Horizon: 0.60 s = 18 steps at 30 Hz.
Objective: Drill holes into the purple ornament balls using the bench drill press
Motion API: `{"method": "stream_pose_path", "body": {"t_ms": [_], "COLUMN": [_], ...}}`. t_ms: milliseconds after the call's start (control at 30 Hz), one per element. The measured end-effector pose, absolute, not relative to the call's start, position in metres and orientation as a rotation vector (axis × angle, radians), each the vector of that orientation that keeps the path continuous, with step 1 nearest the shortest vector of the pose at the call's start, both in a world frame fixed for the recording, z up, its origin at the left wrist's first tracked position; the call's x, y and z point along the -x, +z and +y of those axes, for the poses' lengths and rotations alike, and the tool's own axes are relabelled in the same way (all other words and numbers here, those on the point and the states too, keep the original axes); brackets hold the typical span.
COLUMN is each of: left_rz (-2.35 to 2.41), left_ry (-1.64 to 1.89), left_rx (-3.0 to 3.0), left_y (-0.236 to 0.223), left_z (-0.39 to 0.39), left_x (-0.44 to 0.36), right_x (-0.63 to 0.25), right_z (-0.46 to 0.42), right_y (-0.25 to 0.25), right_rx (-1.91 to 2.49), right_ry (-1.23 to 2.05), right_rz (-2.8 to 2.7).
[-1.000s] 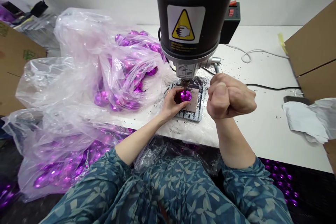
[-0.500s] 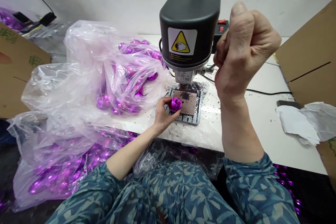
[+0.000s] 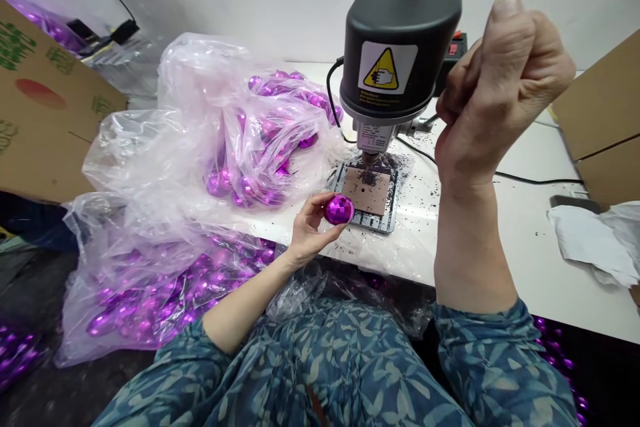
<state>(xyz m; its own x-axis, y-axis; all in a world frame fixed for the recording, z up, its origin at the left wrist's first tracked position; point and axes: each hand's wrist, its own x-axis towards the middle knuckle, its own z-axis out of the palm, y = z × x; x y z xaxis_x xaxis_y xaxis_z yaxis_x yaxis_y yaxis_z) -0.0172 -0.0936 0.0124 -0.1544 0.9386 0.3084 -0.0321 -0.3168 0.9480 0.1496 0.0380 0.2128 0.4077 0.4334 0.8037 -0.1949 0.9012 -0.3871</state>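
Note:
My left hand (image 3: 311, 228) pinches a shiny purple faceted ball (image 3: 339, 209) between thumb and fingers, just off the left front edge of the drill press base (image 3: 383, 221). On that base lies a square tan board (image 3: 367, 190) with a small dark hole and dark shavings on it. Above it hangs the black drill press head (image 3: 403, 33), bearing a yellow hand-warning label. My right hand (image 3: 500, 87) is a raised fist to the right of the head, closed around the end of the press lever (image 3: 425, 123); the grip itself is hidden behind the fingers.
Clear plastic bags (image 3: 190, 127) of purple balls cover the table's left and hang over its front edge. Cardboard boxes (image 3: 50, 107) stand at both sides. A black cable (image 3: 535, 180) and white paper (image 3: 590, 243) lie at right. Dark shavings surround the base.
My right hand has risen from beside the chuck to high beside the head. My left hand has drawn the ball leftward and toward me, off the board. The camera view has shifted.

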Motion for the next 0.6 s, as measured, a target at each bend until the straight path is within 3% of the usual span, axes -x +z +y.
{"method": "stream_pose_path", "body": {"t_ms": [267, 600], "left_rz": [0.947, 0.862], "left_ry": [1.33, 1.163], "left_rx": [-0.644, -0.48], "left_y": [0.031, 0.048], "left_z": [-0.107, -0.12], "left_x": [0.022, 0.02], "right_x": [-0.148, -0.147], "right_z": [0.041, 0.044], "right_y": [0.212, 0.213], "right_rx": [0.276, 0.242], "right_ry": [0.302, 0.315], "right_rz": [-1.105, -1.08]}}
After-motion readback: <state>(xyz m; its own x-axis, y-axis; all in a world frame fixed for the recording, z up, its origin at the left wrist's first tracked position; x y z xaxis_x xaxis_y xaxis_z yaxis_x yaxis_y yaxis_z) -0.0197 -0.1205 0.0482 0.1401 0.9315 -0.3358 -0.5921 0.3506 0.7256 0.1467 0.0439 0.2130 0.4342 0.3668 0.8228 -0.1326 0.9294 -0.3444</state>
